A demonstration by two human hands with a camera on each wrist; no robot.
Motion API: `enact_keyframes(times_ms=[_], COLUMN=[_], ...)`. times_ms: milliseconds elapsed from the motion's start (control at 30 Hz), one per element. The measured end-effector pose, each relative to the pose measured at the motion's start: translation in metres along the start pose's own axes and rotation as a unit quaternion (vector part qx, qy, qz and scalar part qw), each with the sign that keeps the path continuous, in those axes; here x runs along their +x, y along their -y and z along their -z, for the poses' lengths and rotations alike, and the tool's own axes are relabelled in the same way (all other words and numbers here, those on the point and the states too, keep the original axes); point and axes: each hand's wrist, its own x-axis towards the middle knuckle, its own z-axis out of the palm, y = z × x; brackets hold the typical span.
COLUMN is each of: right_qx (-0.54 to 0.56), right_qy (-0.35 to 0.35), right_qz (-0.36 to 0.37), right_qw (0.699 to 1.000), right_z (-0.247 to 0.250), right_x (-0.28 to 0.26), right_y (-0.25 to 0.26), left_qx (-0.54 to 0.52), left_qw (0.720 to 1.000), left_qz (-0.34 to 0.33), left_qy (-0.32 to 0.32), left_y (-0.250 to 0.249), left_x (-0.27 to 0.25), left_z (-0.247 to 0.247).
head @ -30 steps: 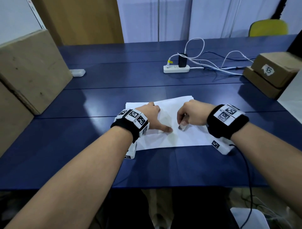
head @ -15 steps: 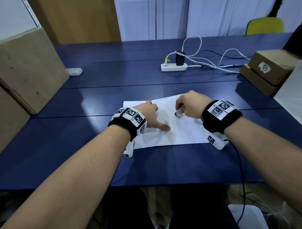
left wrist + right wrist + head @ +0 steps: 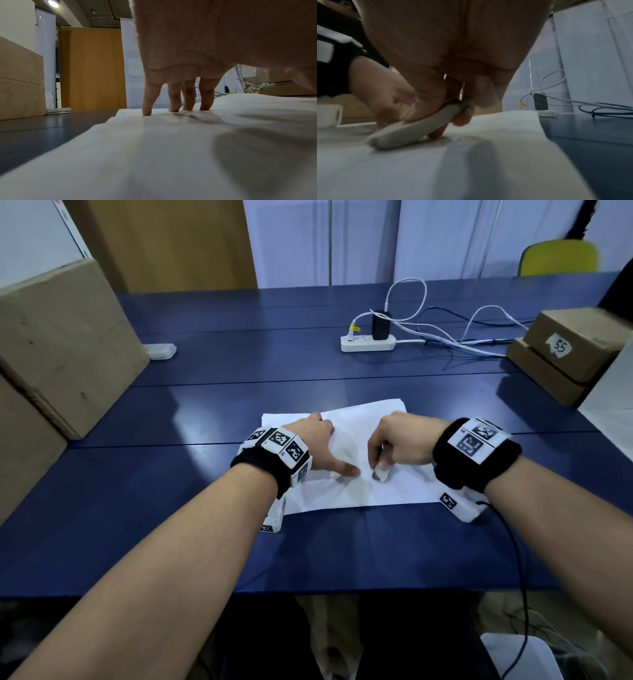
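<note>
A white sheet of paper (image 3: pixel 359 440) lies on the blue table (image 3: pixel 171 525) in front of me. My left hand (image 3: pixel 318 446) presses it flat with straight fingers (image 3: pixel 147 108), thumb stretched to the right. My right hand (image 3: pixel 394 443) is curled round a small white eraser (image 3: pixel 379 474), whose tip rests on the paper just right of my left thumb. In the right wrist view the eraser (image 3: pixel 412 129) shows as a whitish oblong pinched between thumb and fingers, tilted down onto the paper (image 3: pixel 436 169).
A large cardboard box (image 3: pixel 58 344) stands at the left. Two stacked small boxes (image 3: pixel 568 350) sit at the right. A white power strip (image 3: pixel 368 343) with cables lies at the back. A yellow chair (image 3: pixel 558 256) stands beyond the table.
My right hand went away from me up the paper with the eraser, then came back toward me near my left thumb. The left hand stayed pressing the sheet.
</note>
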Motion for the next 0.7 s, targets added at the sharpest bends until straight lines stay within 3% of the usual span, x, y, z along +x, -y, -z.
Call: enact_keyframes(times_ms=[33,167,233,333,367,500,533,667,700], right_qx=[-0.005,-0.053,-0.039,-0.01,-0.013,-0.045,-0.048,-0.01,-0.01], right_qy=[-0.002,-0.115,-0.084,0.037,0.046,-0.093,-0.101,0.023,0.023], right_qz=[0.003,-0.024,-0.006,0.044,0.048,0.008,0.008,0.063,0.063], right_qw=[1.0,0.992,0.996,0.998,0.998,0.995,0.994,0.998,0.998], right_z=[-0.001,0.0,0.0,-0.003,-0.005,-0.004,-0.003,-0.008,-0.009], right_x=[-0.002,0.004,0.002,-0.011,-0.012,-0.002,-0.001,-0.009,-0.008], right_y=[0.003,-0.001,-0.002,0.005,0.007,-0.001,-0.003,0.007,0.008], left_qx=[0.001,0.006,0.008,0.006,0.006,0.007,0.006,0.005,0.005], left_qw=[1.0,1.0,1.0,1.0,1.0,1.0,1.0,1.0,1.0], left_qz=[-0.001,-0.004,-0.003,0.0,0.0,-0.002,-0.002,-0.006,-0.006], left_qy=[0.001,0.002,0.0,0.0,0.001,0.0,0.0,0.0,0.0], left_y=[0.0,0.0,0.0,0.0,0.0,-0.001,-0.001,0.001,0.001], left_x=[0.0,0.0,0.0,0.001,0.001,0.0,0.0,0.001,0.001], left_z=[0.0,0.001,0.001,0.0,0.0,0.0,0.0,0.0,0.0])
